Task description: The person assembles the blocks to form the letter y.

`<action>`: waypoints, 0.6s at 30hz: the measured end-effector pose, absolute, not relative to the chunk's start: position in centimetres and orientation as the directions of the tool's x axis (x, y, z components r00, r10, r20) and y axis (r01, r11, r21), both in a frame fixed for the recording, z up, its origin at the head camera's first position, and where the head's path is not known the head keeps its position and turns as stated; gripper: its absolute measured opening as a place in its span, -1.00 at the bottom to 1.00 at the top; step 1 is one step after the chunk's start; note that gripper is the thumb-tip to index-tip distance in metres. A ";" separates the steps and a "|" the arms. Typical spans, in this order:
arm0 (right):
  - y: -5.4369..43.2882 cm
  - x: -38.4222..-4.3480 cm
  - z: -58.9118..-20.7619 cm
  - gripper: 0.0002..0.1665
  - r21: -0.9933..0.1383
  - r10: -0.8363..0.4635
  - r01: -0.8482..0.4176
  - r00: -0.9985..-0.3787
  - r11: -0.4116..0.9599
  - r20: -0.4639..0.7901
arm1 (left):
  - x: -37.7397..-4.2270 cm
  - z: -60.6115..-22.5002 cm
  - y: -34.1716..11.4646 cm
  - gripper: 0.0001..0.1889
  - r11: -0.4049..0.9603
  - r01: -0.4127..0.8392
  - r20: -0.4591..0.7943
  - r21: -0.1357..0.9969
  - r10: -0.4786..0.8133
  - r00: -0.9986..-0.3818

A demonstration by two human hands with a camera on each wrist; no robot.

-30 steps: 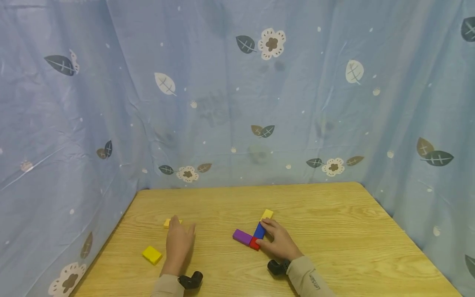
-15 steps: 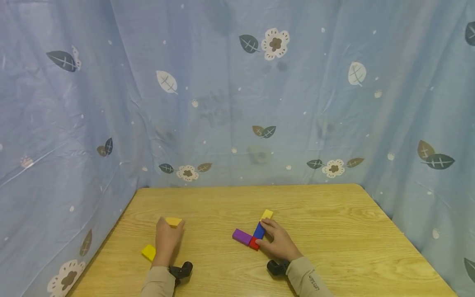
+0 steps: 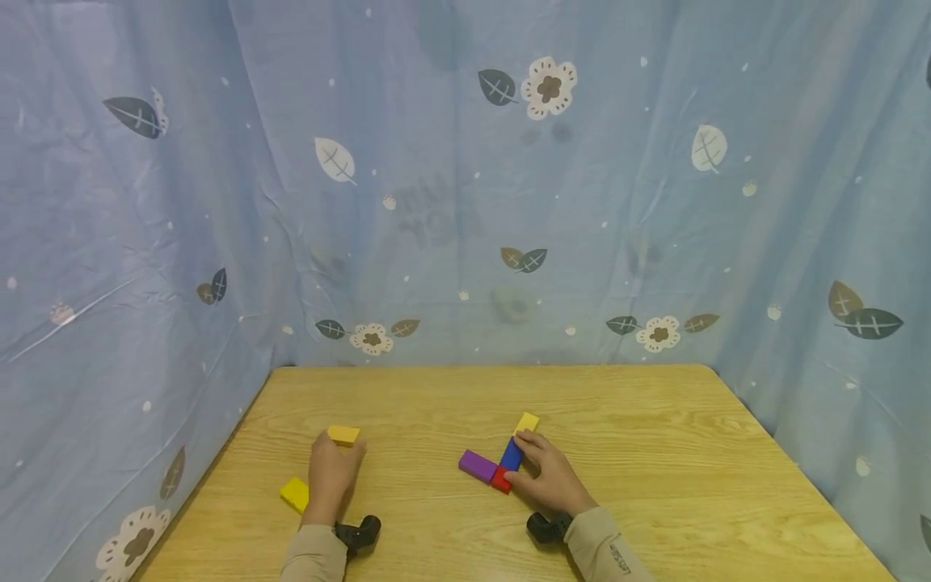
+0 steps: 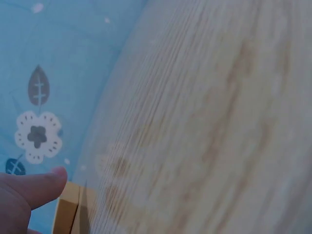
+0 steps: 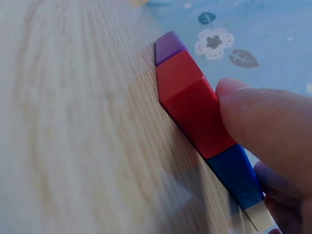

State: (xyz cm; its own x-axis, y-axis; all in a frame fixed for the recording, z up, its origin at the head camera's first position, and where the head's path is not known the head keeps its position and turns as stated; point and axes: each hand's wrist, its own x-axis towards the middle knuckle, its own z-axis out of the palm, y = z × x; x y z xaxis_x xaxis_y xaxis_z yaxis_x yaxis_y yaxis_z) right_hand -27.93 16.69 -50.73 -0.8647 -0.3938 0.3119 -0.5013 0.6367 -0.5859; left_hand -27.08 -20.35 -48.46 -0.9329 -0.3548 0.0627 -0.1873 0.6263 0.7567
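Near the table's left side, my left hand (image 3: 332, 469) pinches an orange-yellow rectangular block (image 3: 344, 436) between thumb and fingers. In the left wrist view the thumb lies against this block (image 4: 67, 208). A yellow block (image 3: 294, 493) lies just left of that hand, partly covered by it. Right of centre, my right hand (image 3: 549, 478) rests on a joined row of blocks: its thumb touches the red block (image 3: 501, 478), its fingers the blue block (image 3: 511, 454). A pale yellow block (image 3: 527, 423) continues the row at the far end, and a purple block (image 3: 478, 466) extends left from the red one.
The wooden table (image 3: 429, 517) is bordered by a blue curtain (image 3: 436, 202) with leaf and flower prints at the back and sides. Each wrist carries a black camera mount, such as the left mount (image 3: 360, 531).
My left hand has moved left and closed its thumb and fingers about the orange-yellow block, now partly covering the yellow block. The right hand stays on the row of blocks.
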 end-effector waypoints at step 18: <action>16.6 -27.9 -51.1 -0.21 -0.562 -0.388 -0.526 -0.851 0.639 0.354 | -27.5 -48.3 -20.0 -0.31 0.654 -0.207 0.115 0.728 -0.413 -0.903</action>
State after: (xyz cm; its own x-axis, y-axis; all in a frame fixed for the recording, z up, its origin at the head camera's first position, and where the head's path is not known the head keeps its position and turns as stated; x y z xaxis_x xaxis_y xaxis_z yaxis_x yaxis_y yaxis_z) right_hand -27.91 16.63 -51.07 -0.8507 -0.3883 0.3542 -0.5255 0.6389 -0.5617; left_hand -27.50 -20.01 -48.33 -0.9033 -0.4134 0.1148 -0.2068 0.6539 0.7277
